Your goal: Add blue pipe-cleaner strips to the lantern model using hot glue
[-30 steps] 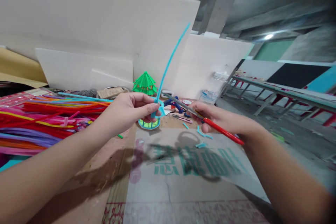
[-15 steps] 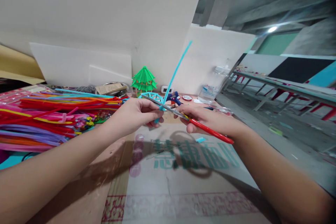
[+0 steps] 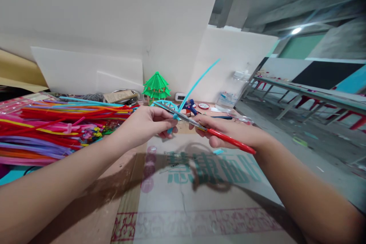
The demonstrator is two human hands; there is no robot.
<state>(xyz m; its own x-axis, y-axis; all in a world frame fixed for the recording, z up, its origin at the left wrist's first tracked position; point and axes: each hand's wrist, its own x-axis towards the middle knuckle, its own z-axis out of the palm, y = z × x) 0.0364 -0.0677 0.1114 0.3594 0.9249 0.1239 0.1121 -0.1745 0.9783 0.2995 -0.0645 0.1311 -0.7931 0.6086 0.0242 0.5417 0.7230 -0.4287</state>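
Observation:
My left hand (image 3: 160, 122) pinches a light-blue pipe cleaner (image 3: 197, 82), whose long free end rises and curves to the right. In my right hand (image 3: 220, 127) is a pair of scissors (image 3: 231, 140) with red handles. Their blades lie across the pipe cleaner just above my left fingertips and look nearly closed. A light-blue lattice piece (image 3: 166, 104) shows behind the blade tips; whether my left hand also touches it I cannot tell. A short light-blue offcut (image 3: 218, 151) lies on the printed sheet below my right hand.
Bundles of coloured pipe cleaners (image 3: 57, 129) cover the left side. At the back stand a green pagoda-like model (image 3: 157, 85), a blue glue gun (image 3: 190, 106), a small white clock (image 3: 180, 97) and a clear plastic bottle (image 3: 233, 91). White boards (image 3: 114, 19) rise behind them.
The pipe cleaner's free end has bent down and to the right. The scissors have shifted slightly in my right hand, and my left hand has barely moved.

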